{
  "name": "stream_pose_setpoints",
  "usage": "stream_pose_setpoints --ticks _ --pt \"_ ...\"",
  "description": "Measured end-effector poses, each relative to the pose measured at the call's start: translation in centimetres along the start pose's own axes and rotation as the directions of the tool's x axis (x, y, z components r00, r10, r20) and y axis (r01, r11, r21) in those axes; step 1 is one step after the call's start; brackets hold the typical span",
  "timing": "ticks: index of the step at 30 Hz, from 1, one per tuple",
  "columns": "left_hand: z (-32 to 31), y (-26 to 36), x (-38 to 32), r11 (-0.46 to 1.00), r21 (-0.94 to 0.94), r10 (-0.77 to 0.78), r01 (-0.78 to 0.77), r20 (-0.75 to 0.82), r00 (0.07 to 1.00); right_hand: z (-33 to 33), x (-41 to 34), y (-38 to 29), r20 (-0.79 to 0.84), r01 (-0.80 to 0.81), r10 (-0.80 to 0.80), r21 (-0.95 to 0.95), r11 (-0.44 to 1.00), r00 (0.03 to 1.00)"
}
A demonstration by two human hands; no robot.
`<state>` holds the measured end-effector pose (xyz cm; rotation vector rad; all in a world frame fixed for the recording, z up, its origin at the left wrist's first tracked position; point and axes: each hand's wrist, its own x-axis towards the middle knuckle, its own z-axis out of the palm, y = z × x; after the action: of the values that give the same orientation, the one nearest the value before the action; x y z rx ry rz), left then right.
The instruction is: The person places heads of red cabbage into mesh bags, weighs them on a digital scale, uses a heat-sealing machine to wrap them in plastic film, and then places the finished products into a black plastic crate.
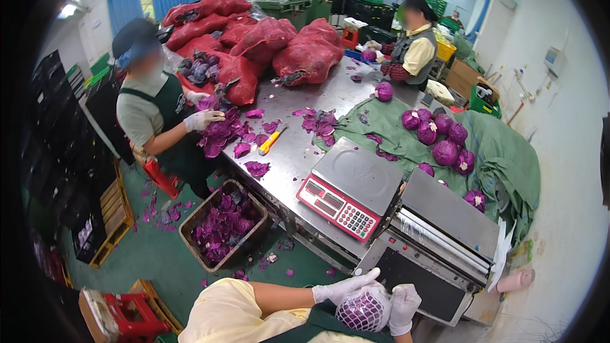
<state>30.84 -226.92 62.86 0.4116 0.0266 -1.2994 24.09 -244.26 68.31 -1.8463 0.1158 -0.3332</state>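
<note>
At the bottom of the view, a red cabbage (363, 308) in a white foam net with clear film over it is held between my gloved hands. My left hand (350, 287) lies against its upper left side, the fingers extended. On its right side, my right hand (404, 306) has its fingers curled at the wrapping. Just beyond is a film wrapping machine (424, 257) with a dark plate and a roll of clear film. A red and grey digital scale (350, 186) stands beside it on the steel table (286, 152). Several bare red cabbages (445, 152) rest on green cloth (400, 138).
Across the table, a co-worker (157, 105) handles cabbage leaves; another co-worker (417, 43) stands at the far right. An orange utility knife (272, 140) lies near the table edge. Red mesh sacks (310, 52) fill the back. A leaf-filled crate (259, 228) sits on the floor.
</note>
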Motion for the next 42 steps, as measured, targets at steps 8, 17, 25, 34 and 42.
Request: stream_pose_setpoints --ticks 8,17,25,34,42 --pt "7.6 0.1 1.5 -0.147 0.864 0.736 -0.482 0.421 0.53 0.8 -4.3 3.2 0.473 -0.612 0.403 0.7 0.369 0.783" --pt "11.7 -7.3 6.5 0.727 0.666 -0.105 0.168 -0.134 0.985 -7.9 -17.3 -3.8 -0.329 -0.184 0.136 -0.119 0.976 0.934" --pt "26.5 -19.4 14.2 0.4 0.904 -0.435 -0.153 0.334 0.836 -27.9 -33.1 -9.4 -0.742 0.129 0.274 0.435 0.891 0.611" --pt "19.9 -16.4 16.0 0.426 0.899 -0.328 0.1 0.05 0.943 -45.2 -49.2 22.1 -0.737 0.334 0.468 0.653 0.68 0.488" --pt "10.4 -4.4 5.3 0.502 0.864 0.384 -0.041 -0.18 0.906 -47.4 -44.8 15.0 -0.95 -0.916 -0.099 -0.311 0.254 0.295"
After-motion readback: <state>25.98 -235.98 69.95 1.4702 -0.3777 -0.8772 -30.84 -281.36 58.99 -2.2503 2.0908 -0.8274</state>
